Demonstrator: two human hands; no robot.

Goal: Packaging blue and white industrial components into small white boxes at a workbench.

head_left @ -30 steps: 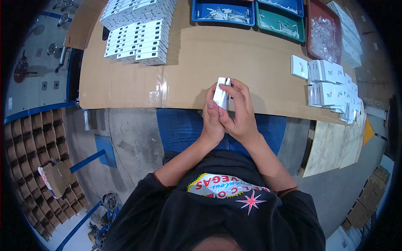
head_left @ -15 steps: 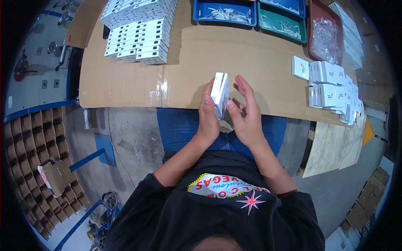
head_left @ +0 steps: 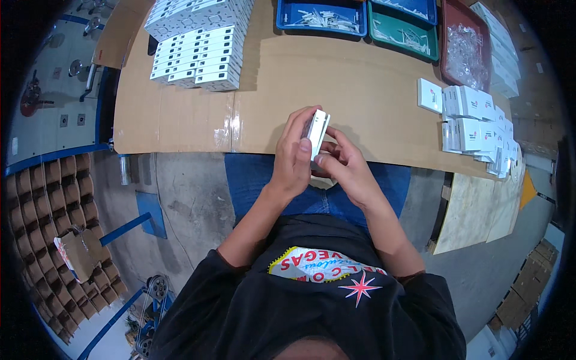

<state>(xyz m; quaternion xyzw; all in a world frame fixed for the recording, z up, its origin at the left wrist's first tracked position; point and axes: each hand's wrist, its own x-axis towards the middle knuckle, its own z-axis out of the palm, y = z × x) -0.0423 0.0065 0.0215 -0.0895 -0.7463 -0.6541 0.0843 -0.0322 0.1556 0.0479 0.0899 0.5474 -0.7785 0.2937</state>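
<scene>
A small white box (head_left: 320,129) is held on edge above the near side of the cardboard-covered table (head_left: 288,81), in front of my body. My left hand (head_left: 294,153) grips it from the left, thumb on the near face and fingers behind. From the right, my right hand (head_left: 345,165) closes on its lower part, with thumb and fingers against the side. My fingers hide much of the box's faces.
Stacked white boxes (head_left: 204,57) stand at the back left. Blue (head_left: 321,30) and green (head_left: 402,45) trays hold small white parts; a red tray (head_left: 444,48) holds clear plastic pieces. More small white boxes (head_left: 477,135) are piled at the right edge.
My right hand has come in from beside the box and closed on it. The box has tilted with its top toward the right, and my left fingers have wrapped further round it.
</scene>
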